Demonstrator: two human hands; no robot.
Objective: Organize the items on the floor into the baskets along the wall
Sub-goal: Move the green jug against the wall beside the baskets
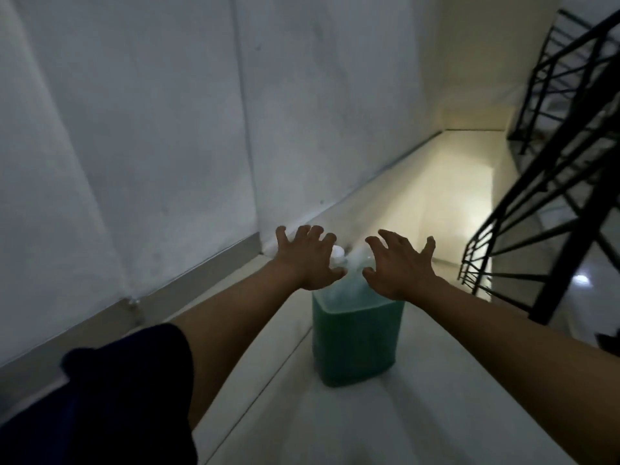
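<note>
A green plastic basket (357,344) stands on the pale floor a little out from the wall. Something white (359,258) shows at its top, between my hands; the blur hides what it is. My left hand (310,260) hovers above the basket's far left rim with fingers spread and slightly bent, holding nothing. Over the far right rim, my right hand (401,268) is spread the same way and is empty too. Both arms reach forward from the bottom of the view.
A grey-white wall (151,129) with a low skirting runs along the left. A black metal stair railing (550,196) borders the walkway on the right. The floor strip (449,182) continues ahead to a lit corner.
</note>
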